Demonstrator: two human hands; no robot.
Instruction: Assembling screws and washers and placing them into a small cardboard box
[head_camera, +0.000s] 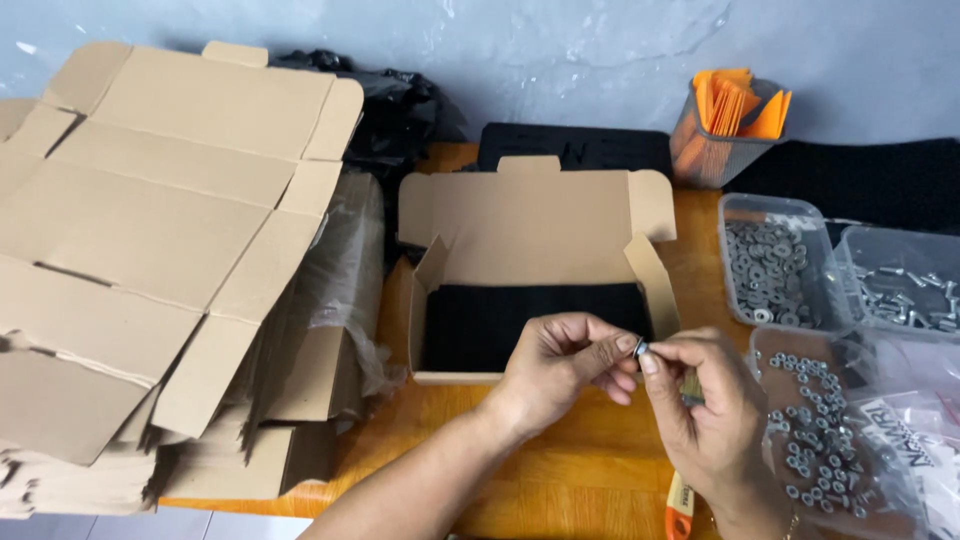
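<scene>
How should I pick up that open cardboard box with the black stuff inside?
Probably hold the open box by its two short side walls, coming from above. Its lid stands open at the back, and both hands already work just in front.

The open brown cardboard box (530, 235) with its raised lid and side flaps stands just behind the left hand (560, 365) and right hand (705, 420), walling off the way forward, while a bare strip of the orange wooden table (560, 470) lies free in front of it. To the left, the tall stack of flattened cardboard sheets (150, 250) blocks that side. To the right, the clear plastic tubs of metal washers and bolts (775, 265) and the clear bags of nuts (825, 440) crowd the table's edge, with an orange-handled tool (680, 510) lying near the right wrist.
</scene>
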